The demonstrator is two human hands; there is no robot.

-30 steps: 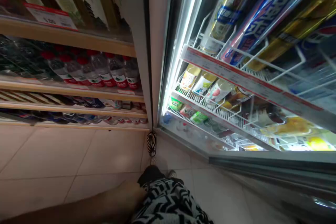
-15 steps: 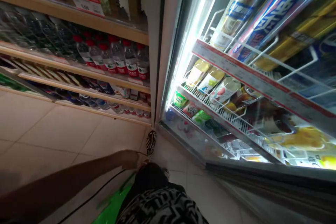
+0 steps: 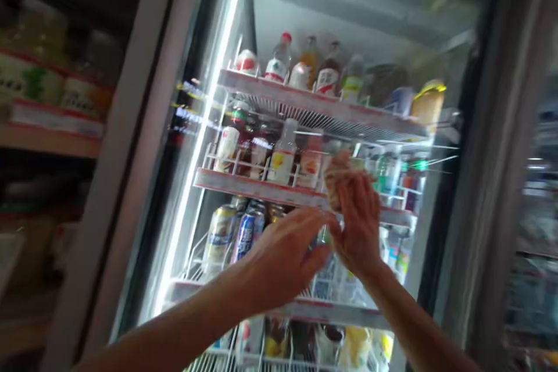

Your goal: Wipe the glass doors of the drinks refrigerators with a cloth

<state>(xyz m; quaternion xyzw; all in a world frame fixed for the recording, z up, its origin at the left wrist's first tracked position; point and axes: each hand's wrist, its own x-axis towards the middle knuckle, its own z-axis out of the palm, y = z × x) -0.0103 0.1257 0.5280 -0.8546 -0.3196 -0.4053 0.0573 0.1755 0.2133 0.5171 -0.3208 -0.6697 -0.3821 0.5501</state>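
Note:
Both my hands are raised in front of an open drinks fridge (image 3: 131,145). My right hand (image 3: 355,218) reaches up to the second wire shelf (image 3: 261,189), its fingers curled by the bottles there. Motion blur hides what they grip. My left hand (image 3: 285,256) is just left of it at the height of the can shelf, fingers stretched out toward the right wrist with nothing in them. Cans (image 3: 244,229) stand right behind the left hand. Bottles (image 3: 283,157) line the second shelf beside the right hand.
The top shelf (image 3: 314,107) carries more bottles (image 3: 279,61). A bright light strip (image 3: 204,128) runs down the fridge's left side. Wooden store shelves with goods (image 3: 47,93) stand to the left. Another glass-door cooler (image 3: 536,215) is on the right.
The view has swung up from the floor and lower shelves to the upper fridge shelves. Both hands have risen to the shelves; the left hand was down by my knee before.

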